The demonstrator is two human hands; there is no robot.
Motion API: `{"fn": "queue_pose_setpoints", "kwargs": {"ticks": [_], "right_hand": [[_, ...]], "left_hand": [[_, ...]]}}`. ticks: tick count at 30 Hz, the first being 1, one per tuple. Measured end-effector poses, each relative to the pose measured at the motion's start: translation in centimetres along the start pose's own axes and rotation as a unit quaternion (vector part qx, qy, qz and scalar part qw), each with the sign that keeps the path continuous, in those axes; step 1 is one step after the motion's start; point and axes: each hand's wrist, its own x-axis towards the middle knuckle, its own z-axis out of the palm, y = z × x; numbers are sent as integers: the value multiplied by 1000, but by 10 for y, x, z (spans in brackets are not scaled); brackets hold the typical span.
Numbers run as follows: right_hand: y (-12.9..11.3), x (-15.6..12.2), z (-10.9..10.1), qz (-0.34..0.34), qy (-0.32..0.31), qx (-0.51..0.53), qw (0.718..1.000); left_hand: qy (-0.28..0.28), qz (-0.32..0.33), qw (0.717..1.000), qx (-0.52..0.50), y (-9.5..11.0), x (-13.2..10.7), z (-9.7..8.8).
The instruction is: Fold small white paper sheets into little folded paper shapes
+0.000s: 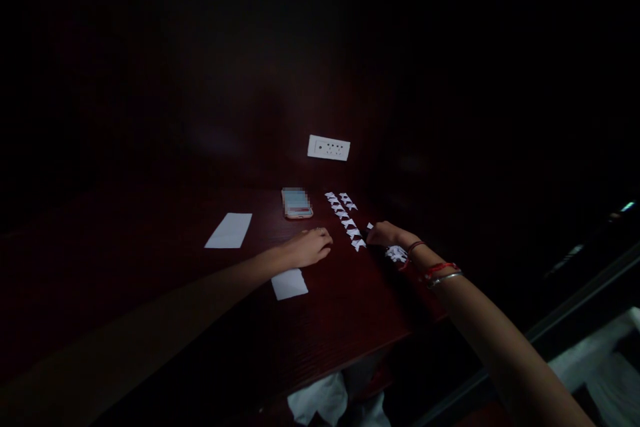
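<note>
Two rows of folded papers (347, 222) lie on the tabletop (345, 307) between the hands, just left of the right grip (384, 233). Its fingers are curled; whether they pinch anything, I cannot tell. The left grip (307, 248), fingers bent, hold unclear, is near a paper sheet (290, 285).

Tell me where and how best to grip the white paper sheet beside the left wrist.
Probably pinch the near edge of the white paper sheet, coming from the person's side: the sheet looks flat on the table, that edge is exposed, and the left wrist overlaps its far side in view.
</note>
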Motion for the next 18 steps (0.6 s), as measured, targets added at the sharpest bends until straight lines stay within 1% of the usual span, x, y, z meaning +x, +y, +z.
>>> {"fn": "queue_pose_setpoints", "kwargs": {"ticks": [2, 4, 7, 11, 13, 15, 17, 18], "right_hand": [[0, 0, 0, 38, -16, -9, 999], [0, -2, -3, 61, -25, -27, 997], [0, -4, -8, 63, -29, -40, 997], [-5, -7, -11, 72, -32, -46, 996], [-9, -8, -14, 85, -6, -48, 995], [-16, -7, -21, 83, 38, -45, 995], [-31, -4, -29, 55, 74, -31, 995], [-41, -1, -32, 30, 84, -19, 996]], "left_hand": [[-6, -7, 1000, 3, 2, -9, -4], [-7, -24, 1000, 10, 3, -18, -10], [-2, -76, 997, 32, 6, -35, -18], [2, -148, 987, 62, 14, -67, -25], [-17, -171, 983, 63, 19, -81, -23], [-36, -171, 983, 58, 21, -91, -19], [-62, -148, 987, 29, 18, -95, -15], [-81, -130, 988, 5, 14, -96, -15]]}}
